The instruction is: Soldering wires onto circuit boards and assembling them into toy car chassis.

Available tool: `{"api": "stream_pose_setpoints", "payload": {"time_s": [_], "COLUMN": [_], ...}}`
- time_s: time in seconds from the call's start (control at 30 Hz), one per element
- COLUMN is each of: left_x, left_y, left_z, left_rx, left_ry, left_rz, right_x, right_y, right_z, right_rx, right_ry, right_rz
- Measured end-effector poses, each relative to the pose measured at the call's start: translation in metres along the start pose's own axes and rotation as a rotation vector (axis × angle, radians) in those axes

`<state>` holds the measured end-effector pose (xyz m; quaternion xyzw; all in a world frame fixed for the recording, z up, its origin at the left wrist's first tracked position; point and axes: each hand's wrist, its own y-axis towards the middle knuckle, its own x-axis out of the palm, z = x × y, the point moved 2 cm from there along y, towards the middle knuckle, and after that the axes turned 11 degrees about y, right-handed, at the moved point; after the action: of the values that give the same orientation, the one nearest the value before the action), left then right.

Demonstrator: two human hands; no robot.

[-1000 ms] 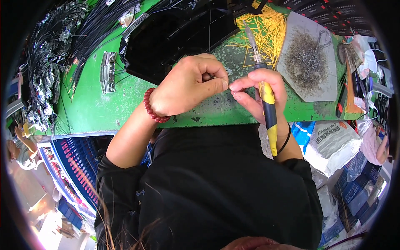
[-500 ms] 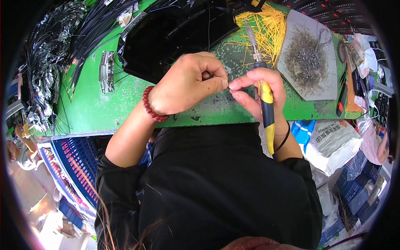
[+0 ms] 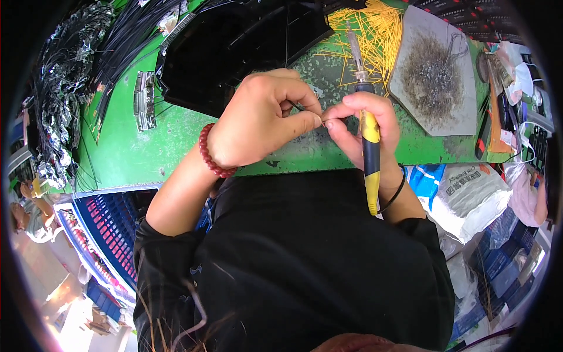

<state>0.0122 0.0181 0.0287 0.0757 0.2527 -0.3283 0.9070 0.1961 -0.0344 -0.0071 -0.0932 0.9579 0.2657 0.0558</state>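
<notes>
Over the front part of the green bench (image 3: 193,149), my two hands meet at their fingertips. My left hand (image 3: 258,120) is closed, pinching a thin black wire (image 3: 298,106) between thumb and forefinger. My right hand (image 3: 381,126) keeps a yellow-and-black soldering iron (image 3: 370,146) tucked against the palm, tip pointing away from me. Its thumb and forefinger also pinch at the wire's end beside my left fingertips. Behind my left hand lies a large glossy black housing (image 3: 217,58), partly hidden by that hand.
Yellow wires (image 3: 384,35) lie scattered behind the iron, beside a grey board (image 3: 404,76) covered with dark specks. A silver metal part (image 3: 145,101) sits left of the housing. Black wires (image 3: 126,44) and shiny strips (image 3: 64,76) heap farther left. A blue crate (image 3: 108,226) and white sack (image 3: 466,196) flank me.
My right thumb and forefinger have moved left and closed onto the wire end at my left fingertips. The soldering iron has tilted slightly. My left hand keeps its pinch.
</notes>
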Motion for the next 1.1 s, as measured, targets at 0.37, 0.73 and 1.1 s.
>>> {"api": "stream_pose_setpoints", "payload": {"time_s": [0.37,0.73,1.1], "left_x": [0.027,0.039,0.039], "left_y": [-0.006,0.003,0.007], "left_z": [-0.005,-0.016,-0.017], "left_rx": [0.069,0.04,0.087], "left_ry": [0.499,0.641,0.677], "left_rz": [0.293,0.312,0.355], "right_x": [-0.023,-0.038,-0.041], "right_y": [-0.017,-0.047,-0.041], "right_z": [-0.009,0.004,0.002], "right_rx": [0.422,0.353,0.305], "right_ry": [0.114,0.192,0.115], "right_rz": [0.227,0.391,0.206]}}
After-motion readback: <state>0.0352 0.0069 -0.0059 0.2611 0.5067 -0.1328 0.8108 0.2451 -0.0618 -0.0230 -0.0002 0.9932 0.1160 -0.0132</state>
